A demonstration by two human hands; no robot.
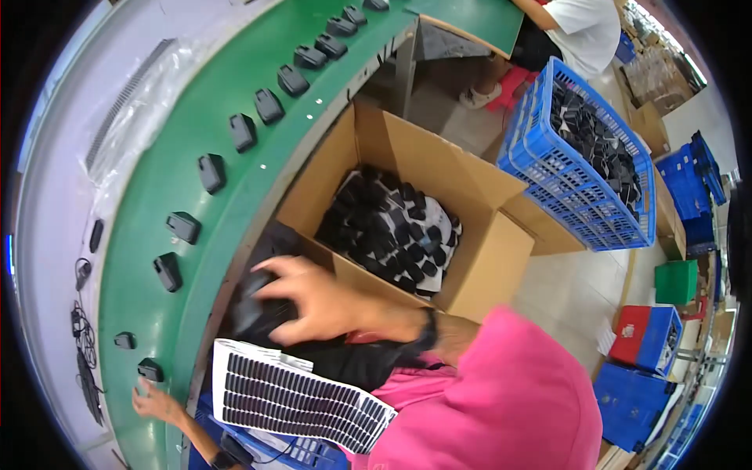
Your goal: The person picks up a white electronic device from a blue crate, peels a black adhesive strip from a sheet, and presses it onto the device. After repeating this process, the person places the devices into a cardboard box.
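I judge the black device (150, 370) light, stiff, side-pinchable; left hand (159, 404) at it, right hand (315, 298) blurred, can't tell either's grip.

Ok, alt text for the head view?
A person's left hand is at a black device on a green worktop lined with similar devices; their blurred right hand is by dark, indistinct material, grip unclear. An open cardboard box stands alongside, a blue crate beyond it, both holding black parts.

The right grip (317, 301) and a dark item (249, 307) by it are blurred, a co-worker (583, 35) cropped by the top edge.
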